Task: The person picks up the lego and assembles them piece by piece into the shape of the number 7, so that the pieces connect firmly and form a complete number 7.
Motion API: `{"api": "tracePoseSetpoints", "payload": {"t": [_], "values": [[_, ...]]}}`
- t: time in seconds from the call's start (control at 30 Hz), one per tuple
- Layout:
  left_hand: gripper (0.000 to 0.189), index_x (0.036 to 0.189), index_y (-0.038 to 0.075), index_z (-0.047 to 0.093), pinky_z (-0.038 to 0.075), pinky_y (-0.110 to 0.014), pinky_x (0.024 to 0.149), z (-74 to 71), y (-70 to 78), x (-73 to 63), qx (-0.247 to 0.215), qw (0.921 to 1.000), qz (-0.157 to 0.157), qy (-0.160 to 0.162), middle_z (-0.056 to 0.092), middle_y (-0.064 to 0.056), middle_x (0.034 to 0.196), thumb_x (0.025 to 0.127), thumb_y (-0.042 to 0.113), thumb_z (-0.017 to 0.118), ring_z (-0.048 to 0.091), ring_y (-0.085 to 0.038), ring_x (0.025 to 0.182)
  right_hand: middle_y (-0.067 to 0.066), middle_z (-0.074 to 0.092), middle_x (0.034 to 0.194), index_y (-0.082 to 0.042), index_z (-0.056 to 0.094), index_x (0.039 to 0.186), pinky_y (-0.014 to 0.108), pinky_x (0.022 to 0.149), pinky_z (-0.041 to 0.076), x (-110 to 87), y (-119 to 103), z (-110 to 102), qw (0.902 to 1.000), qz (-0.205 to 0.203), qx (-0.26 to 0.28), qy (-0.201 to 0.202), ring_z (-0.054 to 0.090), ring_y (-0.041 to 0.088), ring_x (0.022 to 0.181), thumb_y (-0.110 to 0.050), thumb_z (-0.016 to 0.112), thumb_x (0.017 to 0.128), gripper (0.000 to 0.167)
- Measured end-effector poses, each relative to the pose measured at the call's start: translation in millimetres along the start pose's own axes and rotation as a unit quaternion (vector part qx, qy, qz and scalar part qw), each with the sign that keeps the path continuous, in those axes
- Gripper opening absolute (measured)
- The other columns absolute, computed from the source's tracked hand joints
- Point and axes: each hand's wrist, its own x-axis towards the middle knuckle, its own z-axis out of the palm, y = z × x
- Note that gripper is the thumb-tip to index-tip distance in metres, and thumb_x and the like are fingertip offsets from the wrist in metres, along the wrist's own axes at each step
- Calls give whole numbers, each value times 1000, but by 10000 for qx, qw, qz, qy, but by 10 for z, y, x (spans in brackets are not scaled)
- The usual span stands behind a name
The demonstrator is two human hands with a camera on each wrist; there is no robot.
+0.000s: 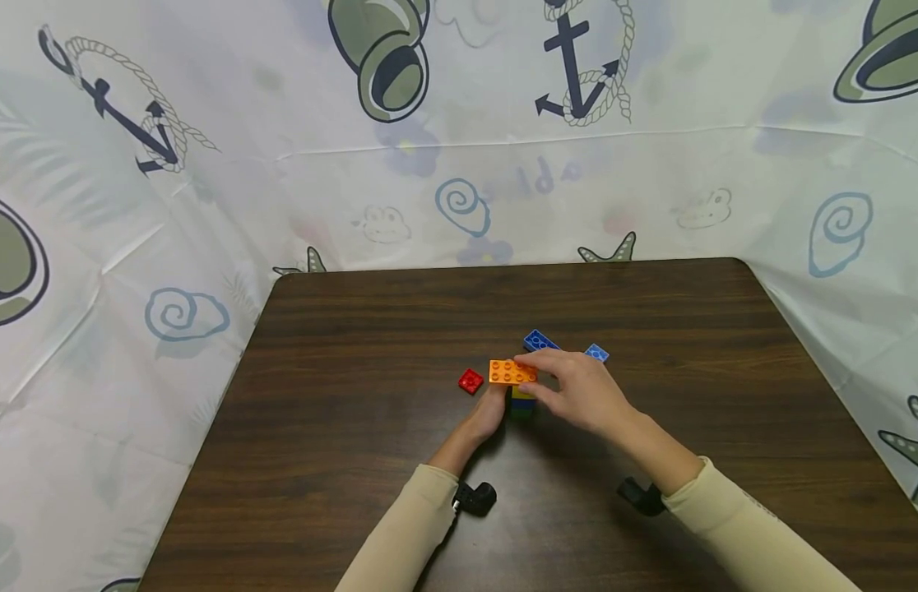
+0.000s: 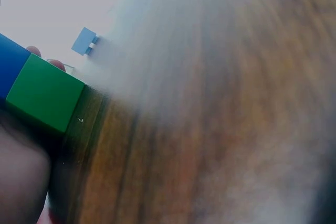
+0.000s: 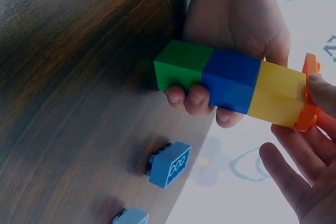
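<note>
A stack of toy building bricks stands upright on the table: a green brick [image 3: 181, 65] at the bottom, a blue brick [image 3: 230, 82] in the middle and a yellow brick [image 3: 277, 95] above. My left hand [image 1: 487, 415] grips the stack from the side, its fingers curled round the green and blue bricks. At the top, my right hand [image 1: 586, 390] pinches a thin orange brick [image 1: 503, 372] between thumb and fingers. That orange brick lies against the yellow one and juts out past it to the left; whether it is pressed fully on, I cannot tell.
A small red brick [image 1: 470, 381] lies left of the stack. Behind the right hand are a blue brick [image 1: 539, 339] and a lighter blue brick [image 1: 596, 353], both loose on the dark wooden table [image 1: 355, 329]. A printed white cloth [image 1: 281, 189] hangs behind the table.
</note>
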Motion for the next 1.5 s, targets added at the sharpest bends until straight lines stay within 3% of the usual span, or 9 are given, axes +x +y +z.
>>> {"api": "tracePoseSetpoints", "payload": {"t": [0.23, 0.6, 0.77, 0.9, 1.0, 1.07, 1.2, 1.37, 1.5], "values": [[65, 145, -1, 37, 11, -56, 115, 3, -2, -1, -31, 10000, 31, 4, 30, -21, 151, 107, 42, 5, 25, -35, 140, 1, 67, 123, -11, 66, 127, 41, 90, 53, -13, 17, -7, 9999, -42, 87, -124, 65, 21, 109, -27, 74, 89, 42], [60, 141, -4, 40, 17, -53, 114, 17, -11, -3, -127, 9998, 13, 183, 41, -23, 139, 109, 36, 9, 35, -36, 132, 6, 67, 123, -7, 65, 127, 36, 82, 56, -42, 63, -4, 9959, 246, 859, -151, 66, 20, 103, -18, 78, 86, 44], [58, 136, -11, 41, 14, -51, 115, 35, -36, -19, -614, 9968, 471, 193, 36, -26, 144, 109, 30, 11, 30, -35, 137, 7, 66, 123, -8, 65, 128, 37, 82, 56, -48, 89, 1, 9940, 288, 1040, -173, 66, 22, 104, -19, 76, 87, 43], [50, 132, -18, 39, 24, -45, 111, 51, -45, -31, -1371, 9852, 1031, 44, 39, -32, 135, 102, 20, 27, 40, -27, 124, 8, 67, 123, -6, 65, 128, 39, 82, 56, -55, 102, 3, 9937, 320, 1056, -190, 66, 25, 104, -19, 75, 88, 43], [55, 133, -16, 39, 27, -40, 108, 47, -63, -45, -1265, 9824, 1373, -83, 44, -29, 132, 87, 13, 41, 43, -20, 118, 8, 67, 122, -6, 65, 128, 39, 83, 56, -53, 99, -1, 9929, 401, 1088, -268, 66, 25, 104, -20, 75, 88, 43], [57, 135, -11, 40, 25, -40, 110, 40, -67, -65, -979, 9843, 1465, -112, 45, -25, 135, 83, 13, 45, 41, -18, 122, 8, 67, 122, -7, 64, 129, 39, 83, 56, -48, 87, -10, 9918, 489, 1123, -362, 66, 25, 105, -20, 75, 89, 43], [51, 137, -8, 40, 25, -43, 112, 33, -34, -78, -785, 9888, 1258, -184, 47, -25, 135, 93, 15, 44, 43, -24, 124, 8, 66, 123, -8, 64, 129, 41, 84, 55, -34, 76, -20, 9899, 632, 1167, -505, 66, 23, 105, -21, 74, 89, 44], [44, 132, -7, 48, 37, -39, 103, 57, 102, -12, -785, 9955, 522, 46, 56, -19, 120, 103, 25, 39, 51, -19, 108, 7, 66, 124, -10, 65, 129, 41, 84, 55, -10, 68, -35, 9893, 730, 1120, -583, 66, 21, 104, -20, 75, 89, 43], [48, 122, -5, 57, 42, -32, 93, 97, 162, 21, -891, 9942, 535, 265, 61, -6, 105, 101, 36, 42, 54, -14, 95, 7, 66, 124, -9, 65, 129, 41, 85, 55, -4, 71, -51, 9882, 770, 1155, -650, 66, 22, 106, -19, 74, 89, 42]]}}
